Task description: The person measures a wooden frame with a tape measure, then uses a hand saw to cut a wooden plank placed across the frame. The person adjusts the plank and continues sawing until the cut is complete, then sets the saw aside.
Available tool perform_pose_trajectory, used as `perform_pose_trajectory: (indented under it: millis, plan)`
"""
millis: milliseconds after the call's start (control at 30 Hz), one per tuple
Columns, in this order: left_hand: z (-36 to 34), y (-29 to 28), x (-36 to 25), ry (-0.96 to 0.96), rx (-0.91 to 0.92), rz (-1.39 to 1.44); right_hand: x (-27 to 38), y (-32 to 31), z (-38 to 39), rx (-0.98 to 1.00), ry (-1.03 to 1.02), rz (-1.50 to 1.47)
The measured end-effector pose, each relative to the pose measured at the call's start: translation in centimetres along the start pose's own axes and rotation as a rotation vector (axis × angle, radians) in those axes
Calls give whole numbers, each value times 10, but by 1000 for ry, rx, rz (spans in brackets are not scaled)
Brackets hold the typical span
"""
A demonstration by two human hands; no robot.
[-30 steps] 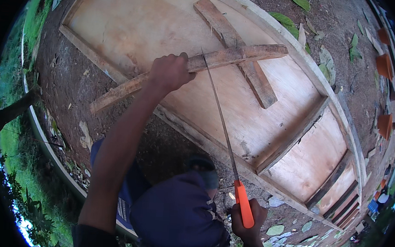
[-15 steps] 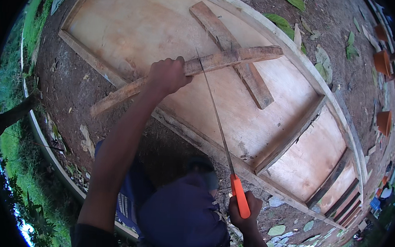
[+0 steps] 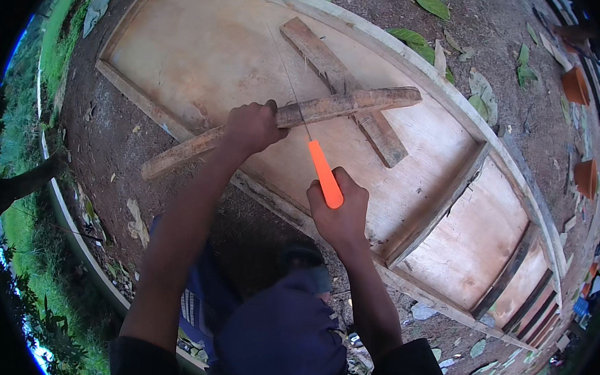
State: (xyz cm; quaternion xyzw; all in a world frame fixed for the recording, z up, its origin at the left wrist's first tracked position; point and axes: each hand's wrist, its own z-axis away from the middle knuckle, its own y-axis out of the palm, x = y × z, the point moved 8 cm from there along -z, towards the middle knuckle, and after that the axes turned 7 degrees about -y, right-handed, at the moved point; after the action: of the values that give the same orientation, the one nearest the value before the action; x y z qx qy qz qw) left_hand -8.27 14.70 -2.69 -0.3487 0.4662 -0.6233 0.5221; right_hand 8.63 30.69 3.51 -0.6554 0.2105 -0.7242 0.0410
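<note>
My left hand [image 3: 254, 128] is closed around a rough wooden batten [image 3: 367, 102], pressing it down across a framed wooden panel [image 3: 178, 49]. My right hand [image 3: 345, 214] is wrapped around the orange handle of a handsaw [image 3: 325, 177]. Just right of my left hand, the thin blade crosses the batten, and its tip reaches out over the panel beyond. A shorter wood piece [image 3: 388, 143] lies crosswise under the batten's right part. The batten's left end sticks out past the panel's near edge. How deep the blade has cut cannot be made out.
My bent knee in blue cloth [image 3: 277, 334] is close below the panel. Raised crossbars [image 3: 440, 206] divide the panel's right part. Fallen leaves [image 3: 428, 1] lie on the soil beyond. Terracotta pots [image 3: 584, 179] are at the far right. Grass and a thin branch [image 3: 26, 177] are at left.
My right hand has pushed the saw forward and up-left, bringing the orange handle close to the batten. My left hand still holds the batten in the same place.
</note>
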Motion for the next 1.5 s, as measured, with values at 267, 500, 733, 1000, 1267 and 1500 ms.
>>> perform_pose_trajectory:
  millis: [267, 500, 733, 1000, 1267, 1500]
  plan:
    - [12, 10, 1, 41, -25, 3, 14, -69, 182, 110, 85, 186]
    - [16, 14, 0, 58, -72, 15, -1, -17, 67, -4, 100, -87]
    - [8, 11, 5, 5, 52, -20, -1, -2, 51, -76, 19, 0]
    - [10, 13, 4, 4, 59, -15, -9, -30, 119, 3, -11, 65]
    - [-1, 1, 5, 14, 48, 14, -6, -2, 53, -102, -33, -70]
    - [0, 9, 8, 1, 110, 11, -3, -55, 178, 124, -5, 252]
